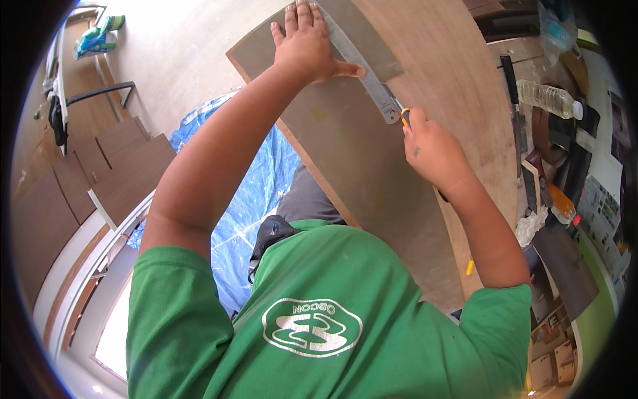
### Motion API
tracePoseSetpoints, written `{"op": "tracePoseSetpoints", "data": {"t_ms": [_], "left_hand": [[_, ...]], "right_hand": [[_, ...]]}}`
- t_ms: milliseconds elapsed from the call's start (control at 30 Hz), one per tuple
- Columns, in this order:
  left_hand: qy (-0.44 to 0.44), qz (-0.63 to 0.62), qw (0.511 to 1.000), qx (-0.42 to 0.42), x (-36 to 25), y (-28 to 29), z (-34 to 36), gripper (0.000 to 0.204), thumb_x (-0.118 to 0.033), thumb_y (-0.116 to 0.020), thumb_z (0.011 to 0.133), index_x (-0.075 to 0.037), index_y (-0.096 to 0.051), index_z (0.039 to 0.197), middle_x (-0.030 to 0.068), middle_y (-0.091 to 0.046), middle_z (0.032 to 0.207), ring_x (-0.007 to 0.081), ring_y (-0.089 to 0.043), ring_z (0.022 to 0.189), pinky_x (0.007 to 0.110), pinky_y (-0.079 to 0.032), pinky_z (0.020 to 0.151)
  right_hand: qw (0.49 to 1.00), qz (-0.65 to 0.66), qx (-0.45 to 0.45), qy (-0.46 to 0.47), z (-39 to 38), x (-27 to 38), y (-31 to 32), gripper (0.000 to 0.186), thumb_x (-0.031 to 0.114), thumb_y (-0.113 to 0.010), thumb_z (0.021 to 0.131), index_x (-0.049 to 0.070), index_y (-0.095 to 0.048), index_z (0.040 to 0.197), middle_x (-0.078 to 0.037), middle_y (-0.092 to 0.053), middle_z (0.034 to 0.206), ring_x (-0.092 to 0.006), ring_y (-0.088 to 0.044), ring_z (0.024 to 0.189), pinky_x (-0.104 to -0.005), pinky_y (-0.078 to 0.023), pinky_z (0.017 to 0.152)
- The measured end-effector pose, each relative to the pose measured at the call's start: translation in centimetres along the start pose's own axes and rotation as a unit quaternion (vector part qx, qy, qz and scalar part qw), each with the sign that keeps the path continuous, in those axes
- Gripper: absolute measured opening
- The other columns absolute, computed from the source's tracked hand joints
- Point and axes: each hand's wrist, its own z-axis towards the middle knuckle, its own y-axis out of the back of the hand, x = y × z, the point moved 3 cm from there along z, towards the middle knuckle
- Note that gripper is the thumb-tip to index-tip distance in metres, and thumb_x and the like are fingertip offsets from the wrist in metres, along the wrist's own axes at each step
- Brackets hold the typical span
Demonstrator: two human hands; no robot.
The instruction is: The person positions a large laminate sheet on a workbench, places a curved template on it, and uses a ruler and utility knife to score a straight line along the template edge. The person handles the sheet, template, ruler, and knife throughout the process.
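A long steel ruler (373,88) lies slantwise across a dark grey-brown sheet (345,149), which rests on a light wooden board (452,80). My left hand (307,46) presses flat on the sheet and the ruler's far part, fingers stretched out and thumb reaching across the ruler. Beside the ruler's near end, my right hand (432,146) is closed around a yellow and black utility knife (405,117). The knife's tip points at the ruler's right edge; whether the blade touches the sheet, I cannot tell.
Blue plastic sheeting (256,183) covers the floor left of the board. Brown panels (109,163) lie at the far left. Along the right stand a clear plastic bottle (548,100), a bottle of orange liquid (562,203) and assorted tools. Something small and yellow (470,267) lies near my right forearm.
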Motion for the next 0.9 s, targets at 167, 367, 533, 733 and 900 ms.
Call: {"op": "tracePoseSetpoints", "data": {"t_ms": [167, 367, 533, 733, 900], "left_hand": [[-0.007, -0.006, 1.0, -0.014, 0.1, -0.1, 0.1, 0.16, -0.088, -0.079, 0.053, 0.005, -0.008, 0.163, 0.0249, -0.01, 0.171, 0.0394, -0.004, 0.16, 0.058, -0.014, 0.126], [-0.002, -0.006, 1.0, 0.002, 0.2, 0.1, 0.0, 0.159, -0.086, -0.08, 0.055, 0.005, -0.008, 0.162, 0.0261, -0.009, 0.17, 0.0395, -0.003, 0.16, 0.058, -0.013, 0.126], [-0.001, -0.024, 1.0, 0.008, 0.2, 0.2, -0.1, 0.159, -0.087, -0.079, 0.056, 0.005, -0.006, 0.163, 0.0265, -0.007, 0.17, 0.0383, 0.0, 0.16, 0.059, -0.009, 0.127], [-0.001, -0.034, 0.999, 0.001, 0.3, 0.3, -0.4, 0.159, -0.085, -0.081, 0.055, 0.005, -0.006, 0.163, 0.0248, -0.007, 0.171, 0.0375, 0.001, 0.16, 0.055, -0.006, 0.128], [0.004, -0.036, 0.999, 0.013, 0.4, 0.3, -0.3, 0.159, -0.085, -0.081, 0.055, 0.004, -0.005, 0.163, 0.024, -0.004, 0.172, 0.0369, 0.002, 0.16, 0.055, -0.006, 0.128]], "right_hand": [[1.0, -0.002, 0.014, -0.013, -0.1, -0.2, 0.1, 0.016, 0.017, -0.051, 0.104, 0.002, -0.046, 0.105, -0.02, -0.067, 0.075, -0.0429, -0.066, 0.07, -0.0551, -0.052, 0.063], [0.998, 0.042, -0.038, 0.026, -0.3, -1.7, -0.2, 0.018, 0.019, -0.054, 0.102, 0.003, -0.047, 0.105, -0.022, -0.066, 0.076, -0.0443, -0.065, 0.071, -0.0552, -0.05, 0.063], [0.994, 0.095, -0.034, -0.031, -2.3, -1.8, 1.1, 0.023, 0.019, -0.057, 0.1, 0.004, -0.049, 0.117, -0.022, -0.067, 0.081, -0.0442, -0.066, 0.075, -0.054, -0.05, 0.066], [0.948, 0.306, -0.077, -0.043, -0.2, -0.9, 1.4, 0.038, 0.017, -0.057, 0.099, 0.005, -0.048, 0.134, -0.024, -0.068, 0.089, -0.0435, -0.068, 0.08, -0.0491, -0.053, 0.073], [0.974, 0.193, -0.117, -0.003, 5.6, 3.1, 3.6, 0.031, 0.02, -0.057, 0.1, 0.004, -0.05, 0.125, -0.022, -0.07, 0.093, -0.0433, -0.069, 0.084, -0.0509, -0.054, 0.074]]}}
